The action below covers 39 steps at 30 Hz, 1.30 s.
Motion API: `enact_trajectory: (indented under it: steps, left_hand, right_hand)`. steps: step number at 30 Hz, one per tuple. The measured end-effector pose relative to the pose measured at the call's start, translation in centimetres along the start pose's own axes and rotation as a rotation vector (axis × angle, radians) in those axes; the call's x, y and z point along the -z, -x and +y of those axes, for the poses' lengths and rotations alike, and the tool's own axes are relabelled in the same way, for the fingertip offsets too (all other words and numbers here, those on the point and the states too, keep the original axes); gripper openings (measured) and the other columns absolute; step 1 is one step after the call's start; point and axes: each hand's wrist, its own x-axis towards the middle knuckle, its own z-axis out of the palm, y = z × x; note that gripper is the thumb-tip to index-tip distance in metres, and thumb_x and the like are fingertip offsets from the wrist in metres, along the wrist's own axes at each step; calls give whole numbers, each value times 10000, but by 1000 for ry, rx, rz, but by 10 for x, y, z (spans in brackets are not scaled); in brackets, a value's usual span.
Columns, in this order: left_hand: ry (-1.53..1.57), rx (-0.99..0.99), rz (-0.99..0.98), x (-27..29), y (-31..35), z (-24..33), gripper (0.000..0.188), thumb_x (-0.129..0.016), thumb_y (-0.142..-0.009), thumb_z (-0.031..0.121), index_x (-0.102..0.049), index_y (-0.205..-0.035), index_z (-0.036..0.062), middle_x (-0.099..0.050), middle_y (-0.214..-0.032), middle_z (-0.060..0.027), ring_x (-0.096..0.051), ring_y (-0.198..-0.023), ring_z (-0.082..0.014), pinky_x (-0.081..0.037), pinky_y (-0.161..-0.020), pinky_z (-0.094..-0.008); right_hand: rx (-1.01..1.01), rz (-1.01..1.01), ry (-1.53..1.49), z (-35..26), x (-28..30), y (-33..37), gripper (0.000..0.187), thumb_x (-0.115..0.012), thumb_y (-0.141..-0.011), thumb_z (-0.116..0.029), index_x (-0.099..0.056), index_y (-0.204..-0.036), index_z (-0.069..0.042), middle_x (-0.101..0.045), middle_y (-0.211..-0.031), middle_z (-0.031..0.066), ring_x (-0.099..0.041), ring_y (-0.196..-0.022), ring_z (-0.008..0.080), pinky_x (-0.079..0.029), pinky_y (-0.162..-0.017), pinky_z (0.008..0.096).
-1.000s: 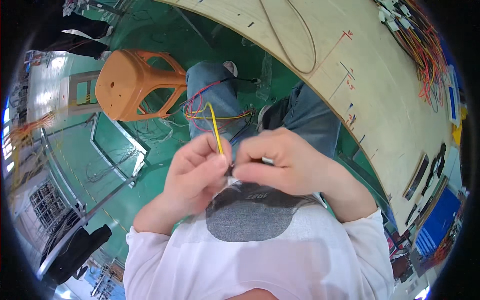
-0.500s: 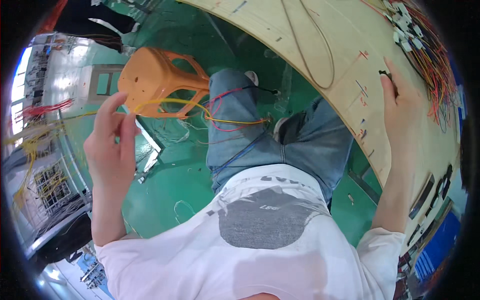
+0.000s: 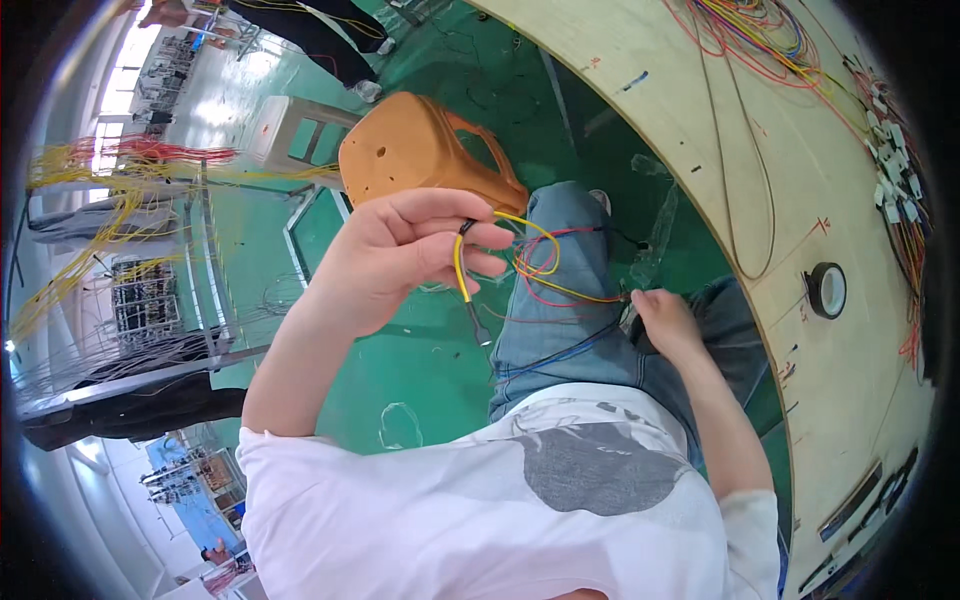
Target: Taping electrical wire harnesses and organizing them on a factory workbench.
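Note:
My left hand (image 3: 400,255) is raised over my lap, its fingers closed on a yellow wire (image 3: 461,265). A short black band, apparently tape, wraps the wire at my fingertips. Below it, the wire's free end hangs down with a dark sleeve (image 3: 476,322) and a small pale tip. From the hand the yellow wire loops over my thigh alongside a red wire (image 3: 575,232). My right hand (image 3: 665,318) is pinched at the far end of these wires, above my lap; the exact grip is partly hidden. Blue and black wires (image 3: 560,357) lie across my jeans.
A roll of black tape (image 3: 828,290) stands on the curved wooden table (image 3: 720,210) at right. Wire bundles with white connectors (image 3: 895,165) lie at its far side. An orange stool (image 3: 400,150) is ahead, near a rack (image 3: 205,250) of yellow wires. Another person's legs (image 3: 330,45) show behind.
My right hand has moved from the table down to the wires at my lap. The tape roll now shows on the table. My left hand has come inward, and the view has shifted left.

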Motion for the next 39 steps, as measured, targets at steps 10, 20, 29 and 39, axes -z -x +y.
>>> enact_trajectory:
  steps: [10,20,29,39]
  left_hand:
    - [-837,-396,3,-1,-63,-19,77,-533,-754,18,-567,-811,-21,-503,-686,-50,-524,-607,-93,-410,-545,-220]
    - [-900,-51,179,-38,-234,-210,276,-485,-814,220,-526,-870,-47,-547,-808,-262,-525,-826,-404,-429,-676,-414]
    - [117,217,189,-9,-105,-112,141,-579,-788,118,-507,-741,7,-541,-708,-53,-545,-646,-114,-466,-564,-226]
    - [262,-105,314,-46,-9,-77,105,-470,-865,120,-513,-826,33,-501,-633,-14,-446,-471,-50,-341,-419,-179]
  right_hand:
    - [-699,-75,-1364,94,-124,-126,193,-489,-824,-233,-533,-835,-45,-528,-709,76,-531,-628,184,-455,-545,280]
    - [-321,-161,-1864,34,-70,-140,159,-444,-873,-144,-531,-876,-11,-503,-688,36,-459,-589,132,-403,-538,238]
    - [63,-61,-1042,-98,-18,-35,113,-460,-862,-111,-511,-901,-18,-569,-784,48,-504,-624,88,-394,-555,205]
    - [589,-80,-481,-174,17,43,194,-497,-844,-166,-536,-871,22,-540,-656,109,-539,-554,191,-420,-506,275]
